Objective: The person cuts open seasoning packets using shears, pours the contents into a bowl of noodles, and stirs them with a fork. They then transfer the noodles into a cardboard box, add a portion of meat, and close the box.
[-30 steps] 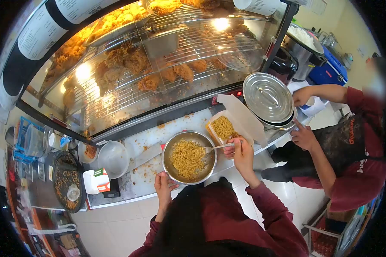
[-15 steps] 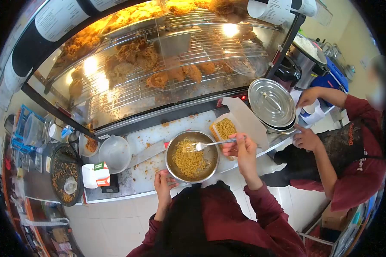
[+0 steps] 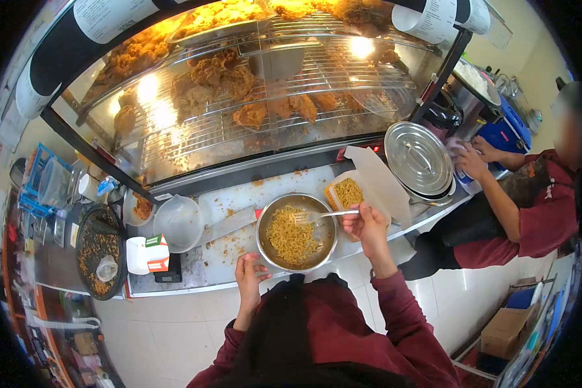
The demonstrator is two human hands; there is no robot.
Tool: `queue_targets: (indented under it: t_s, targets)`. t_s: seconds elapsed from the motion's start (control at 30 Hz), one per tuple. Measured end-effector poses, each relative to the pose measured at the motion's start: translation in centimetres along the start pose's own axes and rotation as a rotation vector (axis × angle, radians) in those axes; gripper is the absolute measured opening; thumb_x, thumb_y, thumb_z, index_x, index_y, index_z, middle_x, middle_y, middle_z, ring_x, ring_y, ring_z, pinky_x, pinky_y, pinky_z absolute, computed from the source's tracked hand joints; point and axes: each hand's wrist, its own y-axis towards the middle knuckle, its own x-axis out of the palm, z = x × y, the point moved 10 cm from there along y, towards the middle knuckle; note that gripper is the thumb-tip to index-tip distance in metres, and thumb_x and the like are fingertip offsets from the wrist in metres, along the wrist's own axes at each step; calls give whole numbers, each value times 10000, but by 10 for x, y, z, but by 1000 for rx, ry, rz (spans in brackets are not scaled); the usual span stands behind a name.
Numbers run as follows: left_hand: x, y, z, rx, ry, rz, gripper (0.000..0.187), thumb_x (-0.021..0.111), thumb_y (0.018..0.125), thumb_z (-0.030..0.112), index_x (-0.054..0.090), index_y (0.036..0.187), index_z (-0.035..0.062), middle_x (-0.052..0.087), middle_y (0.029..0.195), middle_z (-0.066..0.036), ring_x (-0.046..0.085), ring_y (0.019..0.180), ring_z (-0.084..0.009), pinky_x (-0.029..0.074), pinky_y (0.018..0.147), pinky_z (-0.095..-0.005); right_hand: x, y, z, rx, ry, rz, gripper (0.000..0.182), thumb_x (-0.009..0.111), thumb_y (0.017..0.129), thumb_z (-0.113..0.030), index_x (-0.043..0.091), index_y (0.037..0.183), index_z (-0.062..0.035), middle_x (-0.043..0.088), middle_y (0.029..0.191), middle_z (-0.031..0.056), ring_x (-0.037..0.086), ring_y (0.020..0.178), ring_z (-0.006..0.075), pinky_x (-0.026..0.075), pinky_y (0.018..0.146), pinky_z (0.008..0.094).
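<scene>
My right hand (image 3: 370, 231) is closed on the handle of a metal fork (image 3: 333, 213). Its tines reach into yellow noodles (image 3: 291, 238) in a round metal bowl (image 3: 260, 240) near the counter's front edge. At the bowl's lower left rim is my left hand (image 3: 247, 277), fingers loosely spread and fingertips right by the rim. Just behind my right hand stands an open takeaway box (image 3: 385, 184) with a raised white flap, holding more noodles (image 3: 348, 193). Left of the bowl, a wide blade (image 3: 229, 226) lies on the white board (image 3: 223, 202).
A glass case with fried chicken (image 3: 249, 115) spans the back. To the left are a translucent bowl (image 3: 177, 223), a small carton (image 3: 147, 254) and a dark crumb-filled pan (image 3: 100, 252). A lidded pot (image 3: 419, 158) stands right; beyond it a co-worker's hands (image 3: 477, 157) work at the counter.
The view has shifted slightly. The co-worker has moved back to the right, with one hand drawn away from the pot and both hands now together. My hands stay around the bowl, fork still in the noodles.
</scene>
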Motion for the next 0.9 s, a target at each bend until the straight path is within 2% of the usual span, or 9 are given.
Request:
queue_targets:
  t_s: [0.17, 0.3, 0.4, 0.5, 0.6, 0.7, 0.8, 0.9]
  targets:
    - [0, -1, 1, 3, -10, -5, 264, 406, 993, 290, 509, 1041, 52, 540, 1005, -72, 557, 698, -122, 539, 557, -286, 16, -16, -63, -72, 68, -67, 303, 429, 990, -290, 580, 999, -27, 648, 756, 83, 629, 609, 132, 548, 580, 258]
    - [0, -1, 3, 3, -2, -4, 265, 404, 994, 288, 512, 1036, 49, 541, 1000, -72, 559, 692, -120, 539, 551, -282, 31, -37, -122, -286, -167, -102, 314, 410, 998, -288, 577, 997, -22, 642, 741, 72, 634, 612, 129, 543, 564, 249]
    - [-2, -1, 0, 6, -6, -22, 262, 399, 995, 286, 509, 1038, 52, 538, 1001, -70, 564, 694, -120, 546, 558, -287, 39, -35, -99, -307, -449, -229, 304, 415, 999, -262, 575, 995, -4, 641, 739, 82, 636, 626, 123, 540, 566, 251]
    - [8, -7, 1, -30, 4, -86, 246, 402, 994, 276, 484, 1077, 59, 528, 1002, -76, 582, 721, -135, 567, 592, -307, 48, -38, -52, -418, -757, -399, 284, 415, 999, -224, 570, 976, 13, 642, 744, 91, 638, 633, 121, 541, 575, 256]
    - [21, -12, -2, -65, -4, -157, 217, 431, 986, 234, 430, 1128, 70, 519, 1003, -86, 610, 774, -165, 586, 624, -338, 33, -41, -25, -486, -788, -290, 274, 406, 1000, -196, 567, 948, 20, 645, 751, 98, 639, 635, 122, 542, 580, 261]
    - [30, -13, 1, -23, 7, -184, 219, 472, 967, 159, 386, 1150, 74, 516, 1000, -94, 628, 815, -198, 595, 641, -365, 4, -40, 21, -213, -611, -94, 274, 390, 1003, -193, 554, 955, 21, 645, 756, 113, 646, 639, 142, 550, 588, 272]
    - [42, -13, 6, -40, -41, -193, 218, 490, 943, 83, 393, 1136, 59, 539, 993, -98, 628, 832, -211, 594, 678, -388, 9, -41, 52, -71, -314, -77, 273, 387, 1004, -204, 541, 980, 21, 643, 761, 133, 648, 638, 158, 556, 584, 281]
    - [47, -13, 12, -36, -40, -202, 215, 494, 937, 66, 398, 1129, 58, 545, 981, -98, 627, 831, -207, 594, 689, -391, 12, -33, 64, 33, -243, -52, 285, 390, 1003, -229, 538, 1002, 14, 644, 778, 137, 646, 638, 167, 557, 591, 286]
